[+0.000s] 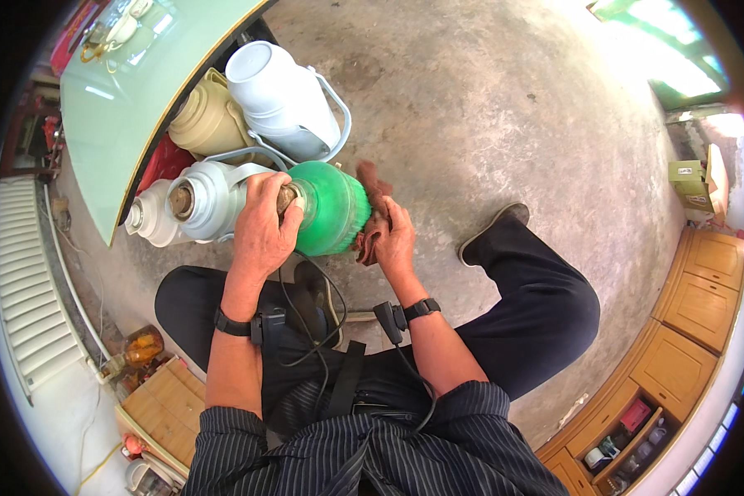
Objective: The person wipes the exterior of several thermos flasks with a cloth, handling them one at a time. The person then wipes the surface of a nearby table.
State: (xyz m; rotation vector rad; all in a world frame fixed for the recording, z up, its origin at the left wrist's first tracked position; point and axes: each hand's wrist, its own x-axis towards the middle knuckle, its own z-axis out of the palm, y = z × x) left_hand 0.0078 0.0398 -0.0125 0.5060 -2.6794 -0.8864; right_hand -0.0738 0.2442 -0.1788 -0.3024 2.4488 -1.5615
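A green plastic thermos flask (332,208) lies tilted in front of me, its corked neck towards the left. My left hand (263,223) grips it at the neck, fingers around the cork stopper (285,198). In my right hand (398,239) is a bunched reddish-brown cloth (372,223), pressed to the flask's wide end. Close beyond my left hand stands a pale grey thermos (211,201) with a cork, and beside it a whitish one (155,214). A light blue thermos (285,105) with a handle and a beige thermos (214,118) are further up.
A glass-topped table (118,105) with a gilt edge overhangs the flasks at upper left. Cables from my wrist straps hang between my arms. A wooden box (164,406) and a jar (142,346) are at lower left, wooden cabinets (676,366) at the right.
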